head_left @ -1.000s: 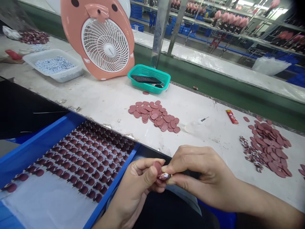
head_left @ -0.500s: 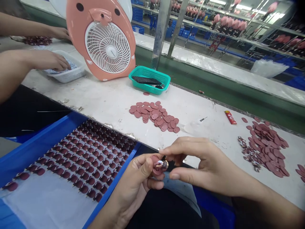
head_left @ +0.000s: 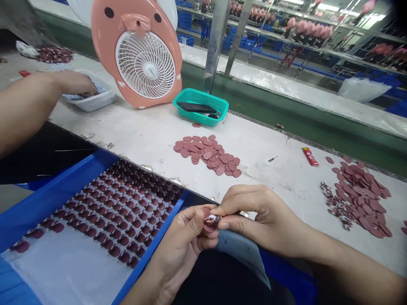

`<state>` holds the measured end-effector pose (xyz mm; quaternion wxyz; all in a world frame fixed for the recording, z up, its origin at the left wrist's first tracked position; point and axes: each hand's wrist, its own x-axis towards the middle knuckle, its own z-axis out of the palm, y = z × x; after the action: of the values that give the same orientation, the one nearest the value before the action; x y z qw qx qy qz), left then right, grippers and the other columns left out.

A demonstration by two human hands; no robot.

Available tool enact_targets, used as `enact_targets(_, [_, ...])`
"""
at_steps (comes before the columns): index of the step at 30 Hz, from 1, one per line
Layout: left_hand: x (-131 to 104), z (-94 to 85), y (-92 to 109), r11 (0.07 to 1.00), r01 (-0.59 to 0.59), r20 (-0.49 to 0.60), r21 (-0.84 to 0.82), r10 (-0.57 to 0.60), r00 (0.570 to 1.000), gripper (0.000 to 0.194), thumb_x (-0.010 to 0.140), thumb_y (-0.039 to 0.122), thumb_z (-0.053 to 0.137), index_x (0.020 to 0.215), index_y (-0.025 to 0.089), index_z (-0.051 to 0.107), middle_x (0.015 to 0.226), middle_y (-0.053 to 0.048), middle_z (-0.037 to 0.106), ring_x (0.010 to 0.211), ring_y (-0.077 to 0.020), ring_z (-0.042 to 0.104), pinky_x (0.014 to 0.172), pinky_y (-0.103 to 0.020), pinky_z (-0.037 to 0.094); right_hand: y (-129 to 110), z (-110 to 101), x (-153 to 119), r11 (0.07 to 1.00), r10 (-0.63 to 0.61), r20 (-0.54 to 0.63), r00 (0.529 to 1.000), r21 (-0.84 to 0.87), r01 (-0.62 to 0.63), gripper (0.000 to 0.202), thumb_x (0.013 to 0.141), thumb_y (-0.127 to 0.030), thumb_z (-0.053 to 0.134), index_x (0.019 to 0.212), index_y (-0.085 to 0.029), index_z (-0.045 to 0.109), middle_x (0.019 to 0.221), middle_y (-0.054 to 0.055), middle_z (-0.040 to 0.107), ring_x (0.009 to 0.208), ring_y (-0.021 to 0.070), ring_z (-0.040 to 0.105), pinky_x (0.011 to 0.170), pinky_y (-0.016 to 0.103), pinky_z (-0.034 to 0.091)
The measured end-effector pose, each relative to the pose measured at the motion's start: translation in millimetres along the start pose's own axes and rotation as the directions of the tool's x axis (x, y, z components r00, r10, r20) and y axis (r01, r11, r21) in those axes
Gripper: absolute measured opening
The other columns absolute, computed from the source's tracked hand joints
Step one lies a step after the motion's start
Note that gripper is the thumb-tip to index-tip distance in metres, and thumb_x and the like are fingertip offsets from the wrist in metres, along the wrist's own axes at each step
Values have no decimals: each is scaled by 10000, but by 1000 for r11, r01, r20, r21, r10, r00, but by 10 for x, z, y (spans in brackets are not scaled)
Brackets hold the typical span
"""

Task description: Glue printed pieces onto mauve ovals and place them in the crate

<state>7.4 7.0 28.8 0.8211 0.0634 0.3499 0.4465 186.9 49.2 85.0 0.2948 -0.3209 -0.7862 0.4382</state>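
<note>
Between the fingers of my left hand [head_left: 187, 237] is a small reddish-brown piece [head_left: 208, 219] with a pale and dark part on it. My right hand [head_left: 260, 216] pinches the dark right end of that piece with thumb and index finger, so both hands meet on it. Beyond them on the white table [head_left: 143, 144] lies a loose pile of flat reddish ovals [head_left: 208, 153]. Another pile of such ovals [head_left: 365, 195] is at the right, with small shiny parts [head_left: 337, 207] beside it. Rows of assembled reddish pieces [head_left: 117, 212] fill much of the blue crate [head_left: 66, 178] at the left.
A pink fan [head_left: 101, 51] and a teal basket [head_left: 201, 118] stand at the back. Another person's arm [head_left: 32, 97] reaches into a white basket [head_left: 104, 101]. A red packet [head_left: 310, 157] and a small pointed tool [head_left: 272, 159] lie to the right.
My right hand has moved left and its thumb and index finger have closed on the small piece. At the upper left, one of the other person's arms has left the view.
</note>
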Motion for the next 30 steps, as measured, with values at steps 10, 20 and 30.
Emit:
enact_targets(10, [9,-48,-12,999,-11,-48,-37,9,999,384,479,352,1001,753,156,817,562,-1,721,476,-79,658,495,-154,593,66,45,86,999,25,17,1000,37,-26,84,916,-166,712,939,-160,792,828,39,747,747,105,694,692,188,530])
enact_targets(20, [76,-211,110,1000,15,42,17,-15,999,424,545,480,946,796,173,797,711,-16,739,596,-116,698,443,-192,603,90,59,166,999,42,35,999,1,-42,104,933,-222,700,999,-226,780,818,1,742,734,110,679,675,220,518])
enact_targets(30, [102,-241,59,864,-450,-236,227,497,835,399,583,382,956,839,184,723,745,9,683,647,-118,629,466,-186,566,290,438,239,679,-459,-146,876,-693,241,145,938,-111,648,1070,-67,690,823,89,684,731,185,578,646,315,499])
